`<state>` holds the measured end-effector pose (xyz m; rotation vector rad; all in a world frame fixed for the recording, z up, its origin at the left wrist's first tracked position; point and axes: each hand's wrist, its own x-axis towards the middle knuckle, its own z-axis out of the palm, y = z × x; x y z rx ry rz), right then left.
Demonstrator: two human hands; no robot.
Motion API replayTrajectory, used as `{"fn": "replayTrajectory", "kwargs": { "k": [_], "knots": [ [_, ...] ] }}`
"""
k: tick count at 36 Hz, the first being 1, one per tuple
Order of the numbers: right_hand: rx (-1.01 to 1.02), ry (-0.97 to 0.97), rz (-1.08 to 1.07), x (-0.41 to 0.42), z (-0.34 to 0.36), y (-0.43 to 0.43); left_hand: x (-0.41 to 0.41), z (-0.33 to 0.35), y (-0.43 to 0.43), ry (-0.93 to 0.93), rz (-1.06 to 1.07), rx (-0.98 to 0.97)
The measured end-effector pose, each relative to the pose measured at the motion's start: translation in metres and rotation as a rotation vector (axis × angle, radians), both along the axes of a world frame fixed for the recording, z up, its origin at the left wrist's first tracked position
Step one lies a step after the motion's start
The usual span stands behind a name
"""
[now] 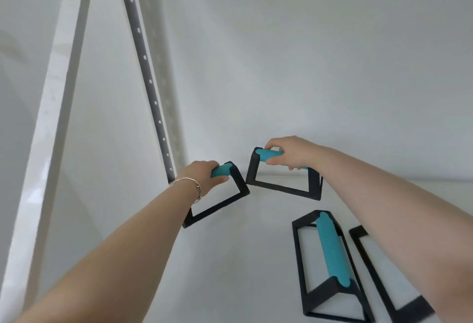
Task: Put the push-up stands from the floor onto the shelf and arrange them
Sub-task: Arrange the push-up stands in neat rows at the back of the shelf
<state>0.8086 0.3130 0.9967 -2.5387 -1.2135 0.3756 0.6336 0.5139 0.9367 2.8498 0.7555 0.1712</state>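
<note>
Both arms reach in from the bottom edge toward mid-frame, forearms bare. Left hand (204, 173), thin metal bracelet (188, 184) on the wrist, is wrapped around the teal grip of a black rectangular-frame push-up stand (231, 194) just left of centre; the stand is tilted, and whether its base touches the white shelf surface (243, 258) can't be told. Right hand (288, 153) is closed over the teal grip of a second black-frame push-up stand (281, 185) at centre, near the back wall; its base bar looks to rest on the shelf. The near corners of the two held stands are just beside each other, not clearly touching.

Count: four stands in view. Third black stand with a teal foam handle (331, 263) sits free in the lower right of the frame, whole and upright on its base. Fourth black stand (384, 271) is at far lower right, just beside the third; the right forearm covers most of it, so only frame pieces show and its handle is hidden.

A grey perforated upright rail (146, 66) runs diagonally through the upper left, next to a white post (51, 118). Left stand's far end is hidden behind the left wrist. Fingers on both grips are partly out of sight.
</note>
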Motion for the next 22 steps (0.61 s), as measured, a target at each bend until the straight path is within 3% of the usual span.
{"fn": "replayTrajectory", "kwargs": {
  "k": [6,12,22],
  "knots": [
    [-0.130,-0.041,0.099,0.024,-0.016,0.006,0.021,-0.011,0.016,0.041,-0.073,0.051],
    [-0.119,-0.031,0.108,0.035,-0.047,0.014,0.037,-0.021,0.031,0.118,-0.190,-0.007],
    [-0.114,0.020,0.121,0.044,-0.075,0.019,0.049,-0.038,0.038,0.095,-0.205,-0.043]
  ]
}}
